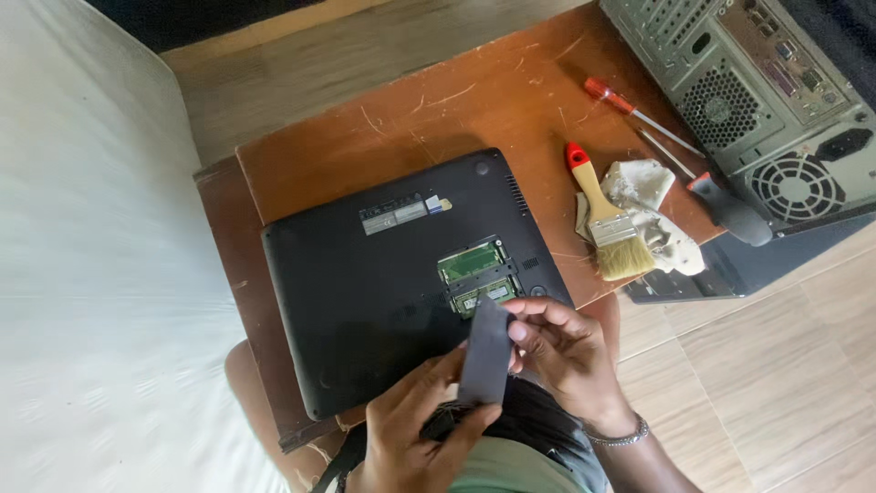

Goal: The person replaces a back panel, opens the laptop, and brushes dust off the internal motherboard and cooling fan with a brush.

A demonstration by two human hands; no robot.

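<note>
A black laptop (pixel 383 292) lies upside down on a small brown wooden table (pixel 474 100). Near its front edge an open bay shows two green memory boards (pixel 476 276). Both hands hold a dark rectangular cover panel (pixel 485 351) just below that bay. My left hand (pixel 415 429) grips the panel's lower end from underneath. My right hand (pixel 566 351) pinches its upper right edge with fingertips close to the bay.
A paintbrush (pixel 607 219) with a red-tipped wooden handle lies on a crumpled cloth (pixel 652 205) at the table's right. Two screwdrivers (pixel 639 114) lie beside it. A grey desktop computer case (pixel 776 100) stands at upper right. White fabric (pixel 82 274) fills the left.
</note>
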